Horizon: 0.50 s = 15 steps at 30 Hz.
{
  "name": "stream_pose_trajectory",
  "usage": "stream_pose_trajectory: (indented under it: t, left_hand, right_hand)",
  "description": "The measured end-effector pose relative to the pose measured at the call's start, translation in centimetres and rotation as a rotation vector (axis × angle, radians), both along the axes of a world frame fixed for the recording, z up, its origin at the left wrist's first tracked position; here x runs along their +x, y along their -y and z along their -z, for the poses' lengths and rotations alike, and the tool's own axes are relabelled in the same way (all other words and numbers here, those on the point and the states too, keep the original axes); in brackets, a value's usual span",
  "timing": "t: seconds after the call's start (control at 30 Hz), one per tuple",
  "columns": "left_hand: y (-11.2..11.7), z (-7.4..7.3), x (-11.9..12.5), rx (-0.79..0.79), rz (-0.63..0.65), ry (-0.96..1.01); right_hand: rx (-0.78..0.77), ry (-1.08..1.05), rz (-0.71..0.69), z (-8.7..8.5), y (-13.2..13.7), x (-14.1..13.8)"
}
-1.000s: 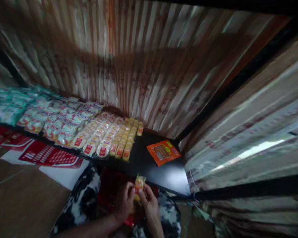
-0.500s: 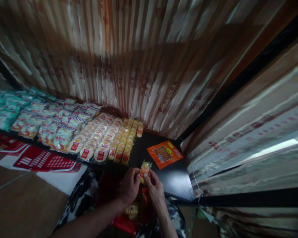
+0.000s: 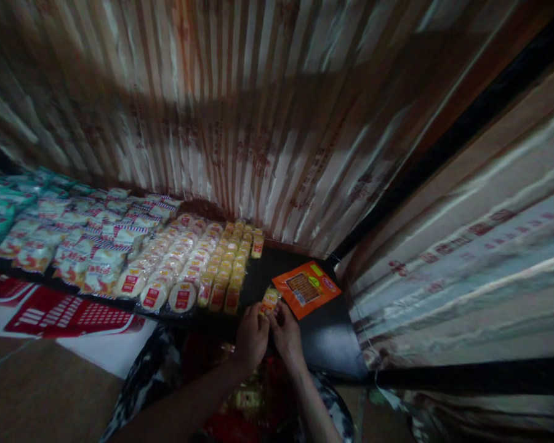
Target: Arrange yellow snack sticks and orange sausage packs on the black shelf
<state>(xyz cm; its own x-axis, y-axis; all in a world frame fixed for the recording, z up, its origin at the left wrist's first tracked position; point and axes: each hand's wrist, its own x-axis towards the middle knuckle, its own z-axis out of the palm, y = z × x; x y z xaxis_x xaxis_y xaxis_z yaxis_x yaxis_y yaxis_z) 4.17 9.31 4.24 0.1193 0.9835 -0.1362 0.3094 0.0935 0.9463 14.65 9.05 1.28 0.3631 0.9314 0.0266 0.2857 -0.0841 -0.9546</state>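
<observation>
Both hands, the left hand [image 3: 253, 335] and the right hand [image 3: 284, 332], pinch one small yellow packet [image 3: 269, 301] between their fingertips, low over the black counter [image 3: 327, 332]. It sits just beside an orange packet [image 3: 307, 287] lying flat, and near the rows of yellow packets [image 3: 228, 267] laid out to the left.

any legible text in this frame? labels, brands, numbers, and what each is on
None reads reliably.
Orange packet: small logos and a printed panel, too blurred to read.
Small yellow packet held in both hands, left hand and right hand: print unreadable.
Rows of packets on the black shelf: red labels, too small.
Red and white sheet: large white figures, blurred.
Striped wall covering: red marks, unreadable.
</observation>
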Motion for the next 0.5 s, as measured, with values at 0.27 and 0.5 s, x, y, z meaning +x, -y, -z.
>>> stream_pose_trajectory:
  t: [0.27,0.5]
  left_hand:
    - [-1.8,1.4,0.8,-0.02,-0.036,0.008]
    - [-4.2,1.2,1.9,-0.004,-0.092,0.031]
  right_hand:
    - [0.047,0.219,0.059,1.5,-2.4,0.1]
    - [0.042,0.1,0.109,1.1,-5.4,-0.8]
